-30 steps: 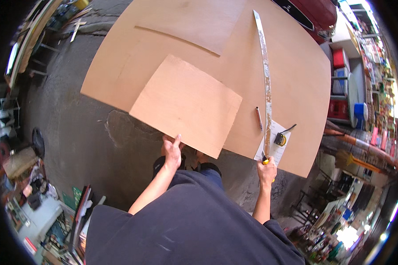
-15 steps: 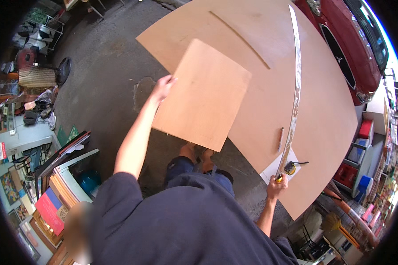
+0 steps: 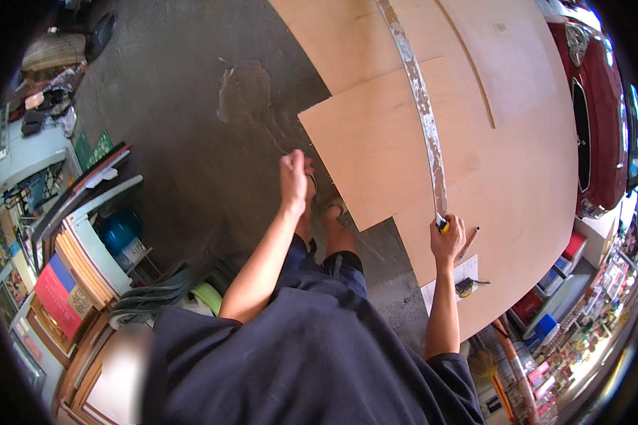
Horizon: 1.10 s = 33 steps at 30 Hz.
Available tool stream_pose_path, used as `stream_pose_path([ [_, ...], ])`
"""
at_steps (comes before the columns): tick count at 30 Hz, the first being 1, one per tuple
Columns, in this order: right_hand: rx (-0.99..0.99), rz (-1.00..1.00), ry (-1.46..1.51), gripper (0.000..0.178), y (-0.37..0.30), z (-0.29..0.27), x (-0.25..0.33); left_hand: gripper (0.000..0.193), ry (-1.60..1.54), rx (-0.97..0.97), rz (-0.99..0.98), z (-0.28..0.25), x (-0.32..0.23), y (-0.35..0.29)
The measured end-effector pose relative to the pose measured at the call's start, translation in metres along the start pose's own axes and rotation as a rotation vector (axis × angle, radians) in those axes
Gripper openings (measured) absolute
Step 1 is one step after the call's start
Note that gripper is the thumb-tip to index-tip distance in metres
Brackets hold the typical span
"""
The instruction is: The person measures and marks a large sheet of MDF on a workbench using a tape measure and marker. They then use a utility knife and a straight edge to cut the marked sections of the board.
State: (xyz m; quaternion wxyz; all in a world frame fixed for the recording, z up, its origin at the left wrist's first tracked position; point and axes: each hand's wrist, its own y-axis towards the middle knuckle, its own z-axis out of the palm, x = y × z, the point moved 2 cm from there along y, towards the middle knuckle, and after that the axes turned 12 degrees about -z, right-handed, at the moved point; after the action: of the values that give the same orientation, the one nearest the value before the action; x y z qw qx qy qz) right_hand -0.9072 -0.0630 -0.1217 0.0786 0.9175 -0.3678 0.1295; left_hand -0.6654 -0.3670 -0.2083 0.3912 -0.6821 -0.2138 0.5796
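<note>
My right hand [image 3: 447,239] is closed around a yellow-and-black tool [image 3: 443,225], mostly hidden in the fingers. It also grips the near end of a long, worn metal straightedge [image 3: 421,103]. The straightedge runs away across a rectangular plywood piece [image 3: 376,145]. This piece lies on a larger plywood sheet [image 3: 524,191], its left part sticking out past the sheet's edge. Holding nothing, my left hand [image 3: 293,185] hovers left of the piece, apart from it, with loosely curved fingers. A pencil or pen [image 3: 468,243] lies right of my right hand.
A black-and-yellow tape measure [image 3: 464,287] rests on white paper [image 3: 468,270] at the sheet's near edge. A thin strip [image 3: 475,67] lies farther off. A red car [image 3: 602,117] stands at the right. Frames and boards [image 3: 85,262] lean at the lower left.
The plywood piece has gone from my left hand onto the large sheet. My left hand has let go and drawn back. My right hand has swung the straightedge leftward over the piece.
</note>
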Motion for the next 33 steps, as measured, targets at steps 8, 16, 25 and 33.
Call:
stream_pose_path([
  [8,0.324,-0.042,-0.23,0.048,0.07,0.0,-0.017,0.041,0.001,0.027,0.226,0.028,0.032,0.017],
  [16,0.406,0.306,0.391,0.034,0.048,-0.02,-0.032,0.051,-0.582,0.066,0.061,0.015,0.026,0.029],
  [25,0.696,0.094,0.836,0.039,0.074,0.015,0.122,0.045,-0.223,-0.232,0.372,0.039,-0.014,0.068],
  [33,0.73,-0.036,0.938,0.045,0.103,0.044,0.183,0.04,-0.032,-0.363,0.417,0.061,-0.01,0.041],
])
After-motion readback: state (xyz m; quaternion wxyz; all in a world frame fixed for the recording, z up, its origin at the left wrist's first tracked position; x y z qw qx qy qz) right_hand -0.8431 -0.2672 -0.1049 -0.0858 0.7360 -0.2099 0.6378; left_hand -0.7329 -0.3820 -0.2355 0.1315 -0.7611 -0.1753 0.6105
